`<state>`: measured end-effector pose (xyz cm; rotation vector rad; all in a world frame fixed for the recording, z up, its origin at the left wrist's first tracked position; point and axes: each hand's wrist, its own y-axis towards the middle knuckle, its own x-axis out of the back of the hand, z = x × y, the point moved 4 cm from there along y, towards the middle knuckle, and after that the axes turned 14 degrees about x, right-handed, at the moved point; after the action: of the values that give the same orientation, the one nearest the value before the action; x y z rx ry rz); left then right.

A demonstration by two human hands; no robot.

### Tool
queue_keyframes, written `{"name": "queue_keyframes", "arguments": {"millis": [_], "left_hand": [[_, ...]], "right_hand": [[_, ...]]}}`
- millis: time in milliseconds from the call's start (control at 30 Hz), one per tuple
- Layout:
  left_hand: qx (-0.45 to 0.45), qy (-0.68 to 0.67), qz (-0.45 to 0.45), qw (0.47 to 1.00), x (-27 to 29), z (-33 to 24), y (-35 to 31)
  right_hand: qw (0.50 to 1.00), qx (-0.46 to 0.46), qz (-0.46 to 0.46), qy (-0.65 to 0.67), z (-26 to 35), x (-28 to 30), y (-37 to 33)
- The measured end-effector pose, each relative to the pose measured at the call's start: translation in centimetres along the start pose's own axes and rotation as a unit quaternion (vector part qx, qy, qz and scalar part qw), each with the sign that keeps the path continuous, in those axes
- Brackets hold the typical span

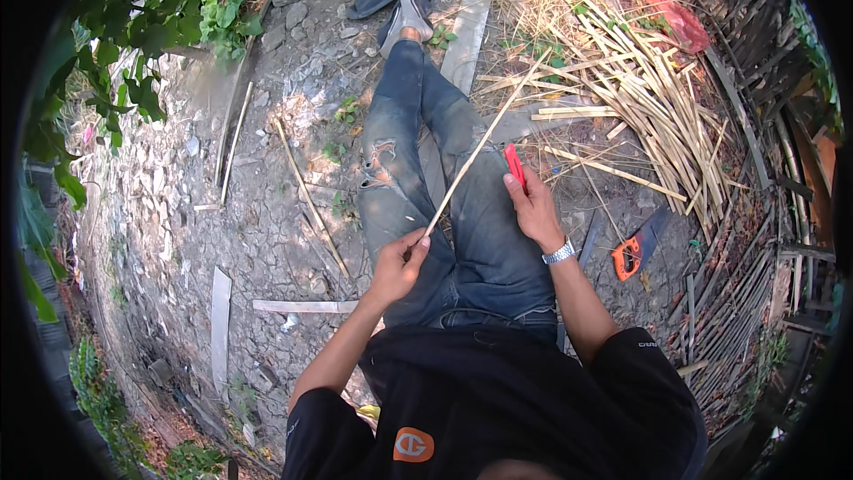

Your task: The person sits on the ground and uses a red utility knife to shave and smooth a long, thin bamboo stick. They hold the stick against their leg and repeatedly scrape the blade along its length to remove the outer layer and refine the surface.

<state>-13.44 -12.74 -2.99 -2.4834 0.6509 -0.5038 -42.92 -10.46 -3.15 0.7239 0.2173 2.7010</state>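
My left hand (398, 267) pinches the lower end of a long, thin bamboo strip (481, 144) between thumb and fingers, above my lap. The strip slants away up and to the right, over my jeans. A red cutter knife (514, 164) is gripped in my right hand (536, 211), just right of the strip and apart from it. Its blade cannot be made out. A metal watch is on my right wrist. My legs (404, 107) stretch out ahead, crossed near the ankles, in torn jeans.
A heap of split bamboo strips (653, 98) lies at the far right, beside a red plastic bag (680, 22). An orange-handled handsaw (627, 258) rests on the ground right of my forearm. Loose sticks (311, 196) lie to the left. Leafy branches (133, 27) hang at upper left.
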Motion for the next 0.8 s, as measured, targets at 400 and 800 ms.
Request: {"name": "queue_keyframes", "arguments": {"millis": [400, 800], "left_hand": [[0.024, 0.056, -0.128, 0.990, 3.6, 4.0, -3.0], [-0.004, 0.096, -0.123, 0.988, 4.6, 5.9, -4.6]], "right_hand": [[0.946, 0.111, 0.298, -0.059, 7.7, -12.8, -6.4], [0.893, 0.041, 0.431, -0.126, 8.9, -14.3, -6.0]]}}
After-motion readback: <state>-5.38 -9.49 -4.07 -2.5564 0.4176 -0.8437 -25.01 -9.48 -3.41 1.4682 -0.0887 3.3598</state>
